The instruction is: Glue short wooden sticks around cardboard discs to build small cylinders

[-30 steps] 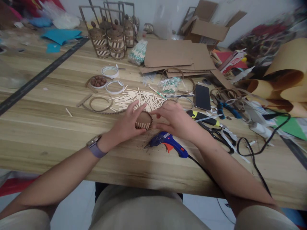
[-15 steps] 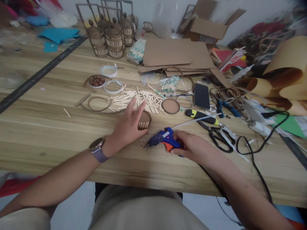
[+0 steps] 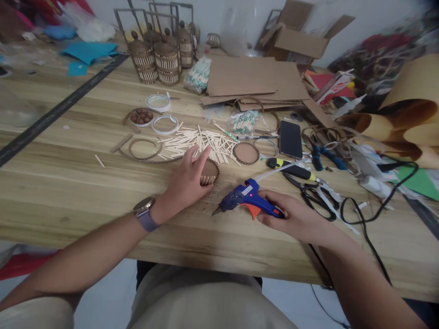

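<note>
My left hand (image 3: 185,178) has its fingers spread around the left side of a round cardboard base (image 3: 210,168). This base has a dark ridged rim and a short row of upright wooden sticks (image 3: 207,180) along its near edge. The thumb lies by these sticks; whether it presses on them I cannot tell. My right hand (image 3: 291,214) is closed on the handle end of a blue hot glue gun (image 3: 252,194) with an orange trigger. Its nozzle points left, low over the table, and a clear glue stick (image 3: 274,172) juts from its back.
Loose wooden sticks (image 3: 199,142) lie behind the base, beside a second round base (image 3: 246,152). Rightward are a phone (image 3: 290,139), a utility knife (image 3: 290,169), scissors (image 3: 317,201) and a black cord (image 3: 365,228). Lidded stick baskets (image 3: 167,64) and cardboard sheets (image 3: 243,75) stand behind.
The glue gun has shifted a little to the right, away from the base. My right hand has moved right and sits further down its handle. My left hand stays at the base.
</note>
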